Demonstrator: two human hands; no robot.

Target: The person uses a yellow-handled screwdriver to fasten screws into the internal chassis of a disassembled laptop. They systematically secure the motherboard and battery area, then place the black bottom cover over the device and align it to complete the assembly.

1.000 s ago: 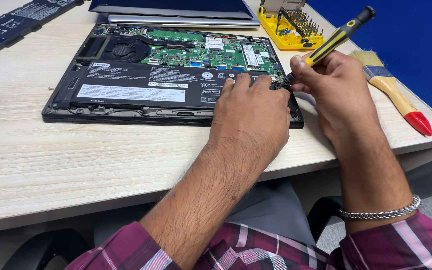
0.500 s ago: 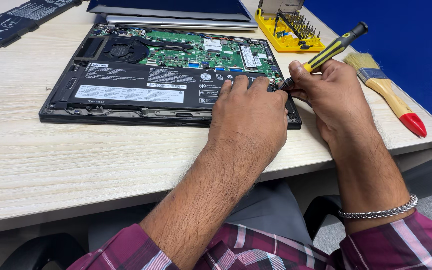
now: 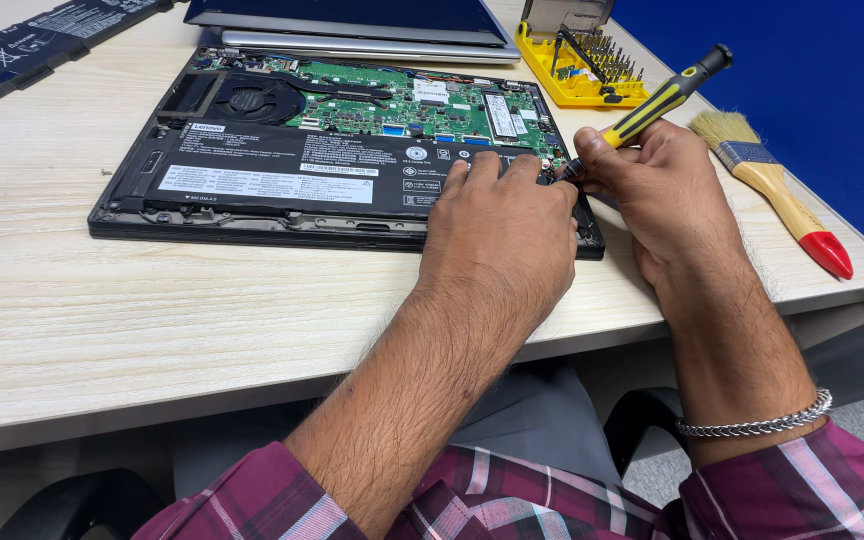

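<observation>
We see the opened black laptop with its exposed green circuit board (image 3: 352,150) lying on the pale wooden table (image 3: 102,320). Our left hand (image 3: 502,225) rests flat, fingers spread, on the laptop's near right corner. Our right hand (image 3: 667,190) grips a yellow-and-black screwdriver (image 3: 652,105), its tip at that same corner. Right of the laptop lies a wooden red-tipped paintbrush (image 3: 777,190); beyond its far right corner sits a yellow bit tray (image 3: 577,85).

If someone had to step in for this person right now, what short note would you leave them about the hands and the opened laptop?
Left hand: lies flat on the near right corner of the open laptop, holding nothing.
Right hand: grips the yellow and black screwdriver, tip down at that right edge.
Nearby: yellow bit case behind, paintbrush to the right, loose battery far left.
Done: bottom cover is off, board and battery exposed.
Left: the screwdriver's tip is hidden, so the screw's state is unclear.
</observation>
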